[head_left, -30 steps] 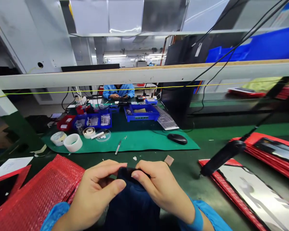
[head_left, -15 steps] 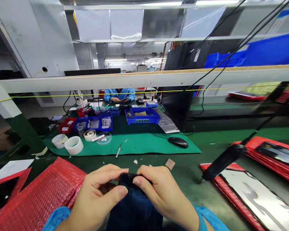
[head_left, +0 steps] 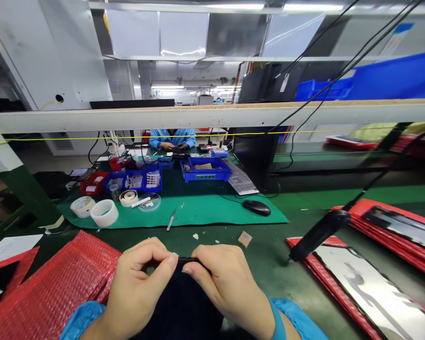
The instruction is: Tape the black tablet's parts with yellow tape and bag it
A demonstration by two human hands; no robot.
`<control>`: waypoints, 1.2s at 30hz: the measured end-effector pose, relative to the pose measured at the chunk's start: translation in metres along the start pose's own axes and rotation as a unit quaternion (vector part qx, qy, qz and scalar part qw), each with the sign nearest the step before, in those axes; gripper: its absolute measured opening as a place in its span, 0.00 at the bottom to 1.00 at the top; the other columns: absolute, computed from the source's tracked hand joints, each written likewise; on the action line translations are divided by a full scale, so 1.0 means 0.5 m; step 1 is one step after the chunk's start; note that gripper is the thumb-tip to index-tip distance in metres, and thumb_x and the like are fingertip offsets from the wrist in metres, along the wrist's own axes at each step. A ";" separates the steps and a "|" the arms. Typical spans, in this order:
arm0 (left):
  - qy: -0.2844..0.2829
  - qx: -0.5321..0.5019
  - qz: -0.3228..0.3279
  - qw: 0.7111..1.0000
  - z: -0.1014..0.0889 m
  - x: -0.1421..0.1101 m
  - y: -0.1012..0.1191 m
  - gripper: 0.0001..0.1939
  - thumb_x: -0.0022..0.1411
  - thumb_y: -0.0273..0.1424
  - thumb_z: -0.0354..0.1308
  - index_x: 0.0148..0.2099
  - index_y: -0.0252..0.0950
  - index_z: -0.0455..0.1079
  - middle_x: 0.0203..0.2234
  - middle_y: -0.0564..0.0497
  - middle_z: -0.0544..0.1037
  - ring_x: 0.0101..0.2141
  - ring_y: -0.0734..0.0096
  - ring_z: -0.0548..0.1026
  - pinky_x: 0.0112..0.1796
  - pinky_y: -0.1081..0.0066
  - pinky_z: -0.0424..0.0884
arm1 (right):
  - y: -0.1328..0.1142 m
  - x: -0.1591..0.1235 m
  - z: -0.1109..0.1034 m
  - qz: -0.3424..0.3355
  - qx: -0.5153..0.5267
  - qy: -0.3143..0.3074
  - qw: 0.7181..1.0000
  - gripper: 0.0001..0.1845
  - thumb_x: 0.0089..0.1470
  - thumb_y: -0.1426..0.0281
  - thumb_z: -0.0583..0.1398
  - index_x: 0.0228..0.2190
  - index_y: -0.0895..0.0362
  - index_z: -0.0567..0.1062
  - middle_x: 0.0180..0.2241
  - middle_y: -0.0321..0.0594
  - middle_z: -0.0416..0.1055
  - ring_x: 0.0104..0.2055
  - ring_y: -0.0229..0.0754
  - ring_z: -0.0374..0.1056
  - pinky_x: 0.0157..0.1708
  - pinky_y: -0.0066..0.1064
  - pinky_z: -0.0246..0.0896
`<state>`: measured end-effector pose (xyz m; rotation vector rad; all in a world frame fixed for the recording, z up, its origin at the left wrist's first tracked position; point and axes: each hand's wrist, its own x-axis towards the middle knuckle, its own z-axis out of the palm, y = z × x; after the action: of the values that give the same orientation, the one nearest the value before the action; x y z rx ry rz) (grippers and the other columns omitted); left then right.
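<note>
A dark, nearly black flat panel [head_left: 187,302] is held close to my body, its narrow top edge turned toward me; its exact kind I cannot make out. My left hand [head_left: 141,278] pinches the upper left corner between thumb and fingers. At the upper right corner, my right hand [head_left: 230,283] grips the same edge, thumb on the near side. Beyond the hands lie a small tan square block [head_left: 244,239] and some white scraps [head_left: 195,236]. The panel's lower part runs out of view.
Red bubble-wrap pouches [head_left: 56,278] lie at left. On the right are panels on red pouches [head_left: 368,288] and a hanging black electric screwdriver [head_left: 318,236]. Tweezers [head_left: 171,219], tape rolls [head_left: 104,213], a mouse [head_left: 256,207] and blue bins [head_left: 207,171] sit farther back. A co-worker [head_left: 172,139] sits opposite.
The panel's top has tilted, so its edge shows as a thin dark line. My left thumb has closed onto the corner. The view has shifted slightly.
</note>
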<state>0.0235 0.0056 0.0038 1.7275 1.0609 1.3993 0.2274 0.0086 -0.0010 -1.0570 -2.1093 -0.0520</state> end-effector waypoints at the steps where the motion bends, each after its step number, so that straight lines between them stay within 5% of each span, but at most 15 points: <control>1: 0.002 0.006 0.004 1.000 0.000 0.001 0.000 0.16 0.70 0.32 0.63 0.27 0.36 0.74 0.23 0.54 0.72 0.26 0.74 0.70 0.29 0.75 0.65 | 0.001 0.000 0.001 0.000 -0.001 0.001 1.000 0.34 0.77 0.50 0.46 0.25 0.55 0.70 0.19 0.31 0.68 0.21 0.35 0.62 0.27 0.34 0.44; 6: -0.019 0.048 0.025 0.998 -0.008 0.011 0.012 0.18 0.71 0.33 0.61 0.27 0.36 0.71 0.22 0.55 0.72 0.24 0.75 0.70 0.27 0.76 0.65 | 0.003 0.003 0.002 -0.015 -0.015 0.027 0.999 0.35 0.77 0.50 0.46 0.24 0.55 0.71 0.19 0.32 0.68 0.21 0.35 0.62 0.28 0.34 0.45; 12: -0.144 0.155 0.097 0.973 -0.020 0.020 0.009 0.20 0.78 0.33 0.50 0.31 0.37 0.70 0.22 0.55 0.72 0.23 0.75 0.70 0.27 0.74 0.61 | 0.004 0.008 -0.002 -0.040 -0.012 0.055 0.998 0.34 0.77 0.51 0.47 0.24 0.56 0.72 0.19 0.33 0.69 0.21 0.36 0.62 0.28 0.34 0.47; 16: -0.169 0.202 0.138 0.955 -0.017 0.028 0.001 0.22 0.79 0.31 0.48 0.29 0.38 0.66 0.19 0.56 0.70 0.21 0.75 0.67 0.26 0.71 0.58 | 0.012 0.009 0.002 -0.038 -0.018 0.048 0.998 0.35 0.78 0.51 0.46 0.24 0.56 0.73 0.20 0.34 0.70 0.21 0.36 0.63 0.28 0.35 0.47; 28: -0.185 0.203 0.068 0.959 -0.010 0.023 0.001 0.23 0.80 0.35 0.46 0.31 0.37 0.71 0.22 0.53 0.75 0.24 0.72 0.72 0.29 0.70 0.60 | 0.027 0.013 0.008 -0.035 0.000 0.009 0.999 0.34 0.78 0.52 0.46 0.26 0.56 0.74 0.20 0.33 0.70 0.22 0.36 0.64 0.27 0.33 0.48; 36: -0.207 0.172 0.001 0.963 -0.009 0.024 0.009 0.26 0.80 0.40 0.44 0.29 0.37 0.66 0.21 0.55 0.69 0.24 0.73 0.64 0.29 0.69 0.57 | 0.026 0.015 0.004 -0.030 0.000 -0.008 1.000 0.35 0.78 0.50 0.44 0.26 0.56 0.73 0.19 0.32 0.68 0.21 0.35 0.63 0.26 0.34 0.45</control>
<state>0.0211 0.0141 0.0138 2.1488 1.1032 0.8248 0.2324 0.0228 -0.0015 -0.9981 -2.1547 -0.0726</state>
